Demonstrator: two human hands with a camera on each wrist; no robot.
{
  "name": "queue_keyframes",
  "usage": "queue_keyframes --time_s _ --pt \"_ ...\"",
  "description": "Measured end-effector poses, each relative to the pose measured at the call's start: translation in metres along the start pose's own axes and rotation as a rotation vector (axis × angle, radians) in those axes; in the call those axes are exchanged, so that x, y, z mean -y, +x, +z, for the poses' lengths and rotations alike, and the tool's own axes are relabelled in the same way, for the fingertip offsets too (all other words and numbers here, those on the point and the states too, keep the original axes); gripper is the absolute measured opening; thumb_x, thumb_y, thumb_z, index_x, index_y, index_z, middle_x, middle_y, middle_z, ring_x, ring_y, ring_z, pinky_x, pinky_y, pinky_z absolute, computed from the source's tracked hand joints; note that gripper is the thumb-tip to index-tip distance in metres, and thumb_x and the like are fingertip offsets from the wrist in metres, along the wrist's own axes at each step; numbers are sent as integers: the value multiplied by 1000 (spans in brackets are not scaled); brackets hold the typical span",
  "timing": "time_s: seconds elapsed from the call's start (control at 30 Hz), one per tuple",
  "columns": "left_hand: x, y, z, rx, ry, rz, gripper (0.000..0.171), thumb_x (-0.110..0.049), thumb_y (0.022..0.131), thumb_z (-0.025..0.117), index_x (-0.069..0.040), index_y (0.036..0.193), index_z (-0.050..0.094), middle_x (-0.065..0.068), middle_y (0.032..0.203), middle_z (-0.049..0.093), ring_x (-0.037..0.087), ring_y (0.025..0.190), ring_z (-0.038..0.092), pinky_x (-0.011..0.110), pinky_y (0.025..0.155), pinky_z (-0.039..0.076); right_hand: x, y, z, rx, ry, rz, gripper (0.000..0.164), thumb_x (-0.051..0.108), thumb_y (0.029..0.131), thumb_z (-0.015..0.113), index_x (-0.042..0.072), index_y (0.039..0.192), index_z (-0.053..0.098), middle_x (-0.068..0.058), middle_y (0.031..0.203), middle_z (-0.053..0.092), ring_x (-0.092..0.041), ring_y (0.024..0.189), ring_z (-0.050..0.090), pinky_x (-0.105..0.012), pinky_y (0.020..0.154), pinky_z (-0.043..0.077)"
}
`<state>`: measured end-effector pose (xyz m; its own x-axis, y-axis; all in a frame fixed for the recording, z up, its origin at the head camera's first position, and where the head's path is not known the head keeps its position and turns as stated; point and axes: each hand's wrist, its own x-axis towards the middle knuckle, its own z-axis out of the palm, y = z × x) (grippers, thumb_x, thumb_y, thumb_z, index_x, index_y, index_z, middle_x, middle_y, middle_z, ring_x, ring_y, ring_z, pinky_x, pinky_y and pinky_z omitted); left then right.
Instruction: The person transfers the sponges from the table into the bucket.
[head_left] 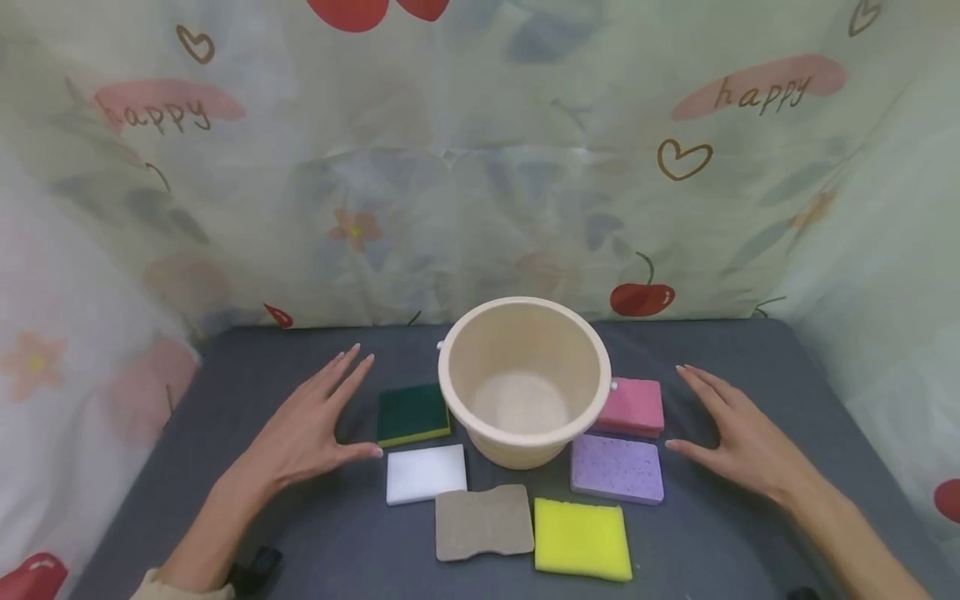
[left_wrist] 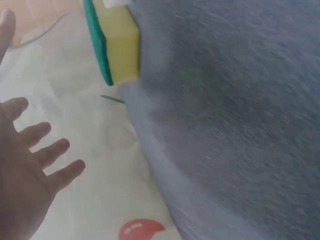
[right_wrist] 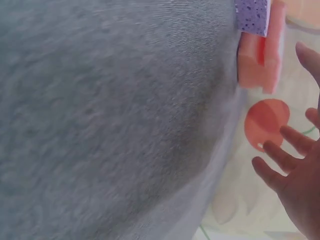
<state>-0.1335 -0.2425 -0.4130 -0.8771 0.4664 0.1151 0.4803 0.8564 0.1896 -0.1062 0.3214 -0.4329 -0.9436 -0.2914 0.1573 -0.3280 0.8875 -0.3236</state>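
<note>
Bare forearms point(head_left: 843, 529) stretch over the dark tabletop point(head_left: 337, 546) at the near side, and between the two hands stands a cream bucket point(head_left: 517, 456), mouth upward. Taking twelve as straight away from the person, the green-and-yellow scouring sponge point(head_left: 412, 412) lies at three o'clock from the left hand point(head_left: 307, 433), near the thumb, with the white sponge point(head_left: 426, 473) between three and four. From the right hand point(head_left: 738, 437), the pink sponge point(head_left: 636, 408) sits between nine and ten o'clock, partly hidden by the bucket, and the speckled purple sponge point(head_left: 617, 471) between eight and nine, near that thumb. So each hand has its own pair close by. At the bucket's half past six lies the waisted grey pad point(head_left: 485, 523), and at five the yellow sponge point(head_left: 583, 540), both farther from either hand. Their long sides run roughly nine to three. Both hands are spread, thumbs apart from fingers, holding nothing.
</note>
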Motion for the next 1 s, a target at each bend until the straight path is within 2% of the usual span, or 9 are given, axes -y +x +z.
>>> queue_keyframes --time_s 0.13,0.33,0.47,0.63,0.8,0.9,1.0 --pt "-9 4 -2 -14 -31 9 122 -72 69 76 -33 161 6 4 166 12 36 146 27 64 106 34 3 5 2 14 36 2 105 54 75 82 23 159 27 -17 152 37 -42 132 39 -69 98 38" --pt "-22 16 -4 -9 -168 8 117 -75 71 73 -36 160 8 -4 166 11 34 145 30 65 101 40 4 13 6 36 89 13 104 57 76 81 20 158 29 -19 151 38 -42 133 39 -69 98 39" --pt "-28 25 -7 -9 -220 21 116 -77 70 70 -38 160 7 -7 166 10 32 146 28 65 101 39 5 19 8 55 120 22 104 57 76 81 21 158 28 -19 151 38 -42 134 38 -68 98 40" --pt "-35 36 -12 12 -306 52 115 -70 72 75 -38 159 8 -7 165 12 29 148 25 64 105 36 7 29 10 46 132 -12 101 51 76 83 20 157 32 -19 149 42 -40 133 41 -67 98 41" --pt "-42 46 -14 27 -396 81 112 -64 73 79 -37 160 12 -7 164 16 25 148 23 65 107 33 10 37 13 81 156 -5 99 58 76 80 18 155 35 -19 148 42 -41 133 41 -67 97 41" --pt "-46 51 -14 35 -427 95 109 -63 74 78 -36 160 15 -8 163 19 25 148 25 64 107 33 12 40 16 96 178 6 97 60 76 78 18 154 37 -18 148 43 -40 134 40 -67 96 42" --pt "-48 56 -13 40 -460 116 106 -61 76 78 -38 159 17 -7 161 25 24 144 32 62 106 36 12 43 19 94 193 -22 92 57 77 79 15 151 43 -15 145 47 -37 131 45 -64 96 44"
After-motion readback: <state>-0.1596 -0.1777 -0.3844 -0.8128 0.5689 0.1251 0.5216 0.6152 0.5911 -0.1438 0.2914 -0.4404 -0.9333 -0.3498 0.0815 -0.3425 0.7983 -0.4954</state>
